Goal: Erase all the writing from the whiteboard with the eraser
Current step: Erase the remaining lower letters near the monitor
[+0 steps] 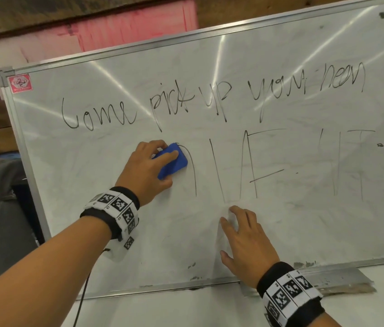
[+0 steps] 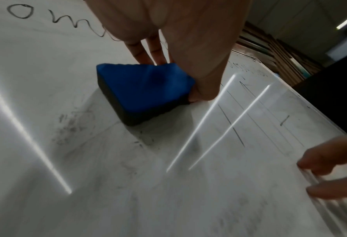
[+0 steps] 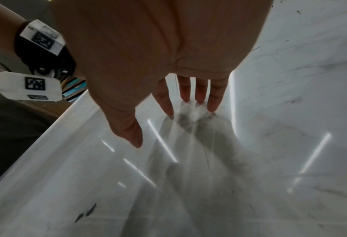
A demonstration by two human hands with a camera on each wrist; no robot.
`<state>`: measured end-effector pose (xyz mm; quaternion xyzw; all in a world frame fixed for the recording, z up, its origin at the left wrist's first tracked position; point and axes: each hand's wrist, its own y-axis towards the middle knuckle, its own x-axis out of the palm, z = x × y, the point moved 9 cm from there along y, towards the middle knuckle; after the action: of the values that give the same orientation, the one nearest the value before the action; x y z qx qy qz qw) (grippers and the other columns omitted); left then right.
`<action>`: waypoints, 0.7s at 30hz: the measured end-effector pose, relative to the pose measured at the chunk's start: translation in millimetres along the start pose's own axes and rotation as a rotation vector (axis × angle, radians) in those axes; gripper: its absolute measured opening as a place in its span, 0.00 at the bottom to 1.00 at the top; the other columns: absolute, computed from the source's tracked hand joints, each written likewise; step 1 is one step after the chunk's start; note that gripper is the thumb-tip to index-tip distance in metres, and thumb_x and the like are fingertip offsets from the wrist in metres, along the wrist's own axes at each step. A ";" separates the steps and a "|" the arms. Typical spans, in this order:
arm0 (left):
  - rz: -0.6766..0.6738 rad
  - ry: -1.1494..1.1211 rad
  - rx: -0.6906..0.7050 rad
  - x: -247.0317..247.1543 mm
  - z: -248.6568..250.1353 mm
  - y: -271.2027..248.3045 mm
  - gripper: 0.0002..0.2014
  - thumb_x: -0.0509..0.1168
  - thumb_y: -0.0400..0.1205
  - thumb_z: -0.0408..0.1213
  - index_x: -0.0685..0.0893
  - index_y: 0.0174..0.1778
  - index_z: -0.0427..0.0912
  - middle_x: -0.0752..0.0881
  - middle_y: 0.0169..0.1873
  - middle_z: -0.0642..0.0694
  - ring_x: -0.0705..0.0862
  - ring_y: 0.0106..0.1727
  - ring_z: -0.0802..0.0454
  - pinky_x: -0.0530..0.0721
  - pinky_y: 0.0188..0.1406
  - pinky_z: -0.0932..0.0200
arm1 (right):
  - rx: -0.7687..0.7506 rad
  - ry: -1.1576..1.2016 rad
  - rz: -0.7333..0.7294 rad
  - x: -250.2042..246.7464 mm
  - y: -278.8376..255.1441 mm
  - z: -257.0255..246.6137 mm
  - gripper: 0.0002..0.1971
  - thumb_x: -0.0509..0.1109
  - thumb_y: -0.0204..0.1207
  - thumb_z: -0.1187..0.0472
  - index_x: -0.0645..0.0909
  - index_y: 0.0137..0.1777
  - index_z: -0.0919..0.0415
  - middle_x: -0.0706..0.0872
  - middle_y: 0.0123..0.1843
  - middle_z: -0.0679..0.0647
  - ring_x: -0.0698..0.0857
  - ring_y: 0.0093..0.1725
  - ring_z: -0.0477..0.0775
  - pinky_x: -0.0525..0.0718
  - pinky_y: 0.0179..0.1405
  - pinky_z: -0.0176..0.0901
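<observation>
Our left hand holds the blue eraser on the whiteboard; our right hand lies flat, holding nothing. Its fingers could smear the ink.

Black wristbands bearing checkered tags.

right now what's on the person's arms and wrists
Both forearms are bare, no sleeves. Each wrist wears a black band ringed with white blocks printed with black square codes; the right band matches. A thin black cable hangs below the left wrist. No gloves or rings show.
</observation>
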<state>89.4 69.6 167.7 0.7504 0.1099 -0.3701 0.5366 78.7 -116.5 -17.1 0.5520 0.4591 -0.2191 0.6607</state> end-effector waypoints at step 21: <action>0.052 0.157 0.094 3.8 -0.3 1.1 0.38 0.77 0.72 0.31 0.75 0.79 0.50 0.75 0.73 0.37 0.74 0.66 0.33 0.77 0.58 0.34 | -0.004 0.014 -0.004 1.8 0.1 0.8 0.37 0.76 0.63 0.40 0.78 0.70 0.57 0.69 0.76 0.60 0.69 0.73 0.64 0.87 0.54 0.53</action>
<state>92.8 68.5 166.0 0.8039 0.1148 -0.3007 0.5001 79.9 -116.8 -18.6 0.5512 0.4653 -0.2158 0.6581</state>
